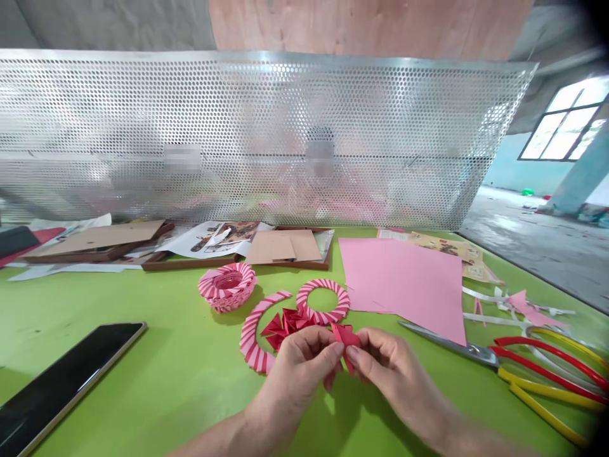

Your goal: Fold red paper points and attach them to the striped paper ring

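My left hand (pixel 299 368) and my right hand (pixel 387 371) meet low in the middle of the view, both pinching a small folded red paper piece (pixel 346 337) between their fingertips. Just beyond the hands lies a cluster of folded red paper pieces (pixel 285 322). Beside it curves a pink-and-white striped paper arc (pixel 254 333), and a striped paper ring (pixel 323 301) lies flat behind. A striped paper basket (pixel 227 287) stands further left on the green table (pixel 166 381).
A pink paper sheet (pixel 404 282) lies at right, with red-and-yellow-handled scissors (pixel 523 371) and paper scraps (pixel 523 308) near the right edge. A black phone (pixel 61 384) lies at the lower left. Cardboard and printed sheets (pixel 214 244) line the back, before a perforated metal screen (pixel 266 139).
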